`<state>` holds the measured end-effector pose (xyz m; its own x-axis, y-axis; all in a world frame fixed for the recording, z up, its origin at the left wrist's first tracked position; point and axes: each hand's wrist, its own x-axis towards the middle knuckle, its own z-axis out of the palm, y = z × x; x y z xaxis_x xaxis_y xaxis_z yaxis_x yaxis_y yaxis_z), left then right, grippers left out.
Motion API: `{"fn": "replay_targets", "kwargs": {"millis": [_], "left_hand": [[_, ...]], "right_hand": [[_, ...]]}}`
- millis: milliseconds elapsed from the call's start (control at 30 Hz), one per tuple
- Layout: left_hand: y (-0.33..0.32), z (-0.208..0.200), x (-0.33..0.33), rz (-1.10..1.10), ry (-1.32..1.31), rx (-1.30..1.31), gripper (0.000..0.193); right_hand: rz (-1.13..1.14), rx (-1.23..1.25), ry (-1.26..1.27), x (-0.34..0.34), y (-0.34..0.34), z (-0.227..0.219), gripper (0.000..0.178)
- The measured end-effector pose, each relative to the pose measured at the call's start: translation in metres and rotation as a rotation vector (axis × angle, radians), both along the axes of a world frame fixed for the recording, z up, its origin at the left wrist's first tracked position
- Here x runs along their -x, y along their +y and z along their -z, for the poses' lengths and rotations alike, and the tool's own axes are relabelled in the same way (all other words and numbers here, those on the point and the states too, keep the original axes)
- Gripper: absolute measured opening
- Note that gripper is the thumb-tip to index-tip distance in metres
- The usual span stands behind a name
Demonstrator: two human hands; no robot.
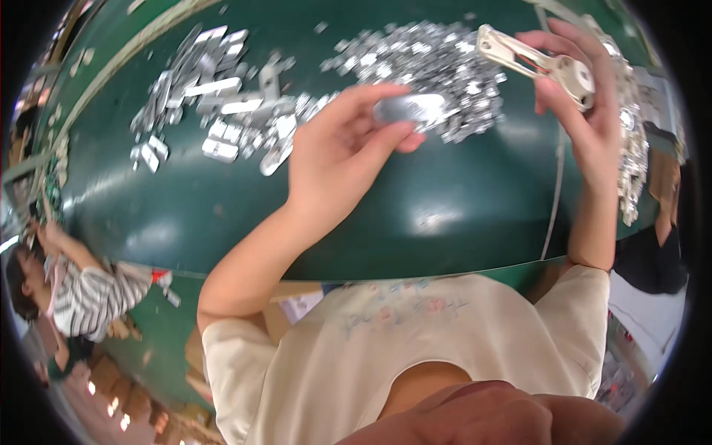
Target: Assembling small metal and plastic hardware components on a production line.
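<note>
Pinched between the thumb and fingers of my left hand (337, 144) is a shiny silver metal piece (409, 109), oblong with a rounded end. My right hand (586, 96) is closed around a cream-coloured plastic part (523, 58), which has a long slotted arm and a round hub with a hole. Both hands are raised over the green table (445, 208), apart from each other. Behind them lies a large heap of small silver metal pieces (415, 55). Longer flat metal plates (200, 67) are piled to the left of my left hand.
A row of cream-coloured parts (633, 159) runs along the table's right side, past a pale line (558, 196) on the surface. Cream-coloured edging (122, 59) curves along the far left. A person in a striped top (100, 297) is at the left, and another person's dark sleeve (653, 259) shows at the right.
</note>
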<state>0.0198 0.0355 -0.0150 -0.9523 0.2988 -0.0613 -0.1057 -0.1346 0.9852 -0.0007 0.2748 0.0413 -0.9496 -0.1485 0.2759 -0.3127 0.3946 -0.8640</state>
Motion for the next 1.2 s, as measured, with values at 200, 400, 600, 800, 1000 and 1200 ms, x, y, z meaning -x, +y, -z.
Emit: {"fn": "replay_targets", "kwargs": {"millis": [200, 400, 600, 800, 1000, 1200], "left_hand": [[0.0, 0.001, 0.0, 0.023, 0.073, -0.074, 0.031], [-0.001, 0.003, -0.005, 0.006, 0.022, -0.103, 0.03], [0.0, 0.001, -0.005, 0.035, 0.011, -0.156, 0.031], [0.001, -0.002, -0.006, 0.053, -0.043, -0.19, 0.032], [0.001, 0.0, -0.005, 0.023, -0.119, -0.269, 0.024], [0.005, -0.002, -0.008, -0.082, 0.023, -0.118, 0.018]], "right_hand": [[-0.372, -0.018, 0.083, -0.008, -0.024, 0.028, 0.042], [-0.33, -0.171, 0.117, -0.01, -0.032, 0.033, 0.037], [-0.328, -0.199, 0.116, -0.011, -0.034, 0.035, 0.038], [-0.303, -0.184, 0.072, -0.013, -0.033, 0.034, 0.038], [-0.33, -0.254, 0.12, -0.017, -0.038, 0.037, 0.039], [-0.254, 0.147, -0.305, -0.026, -0.047, 0.038, 0.036]]}}
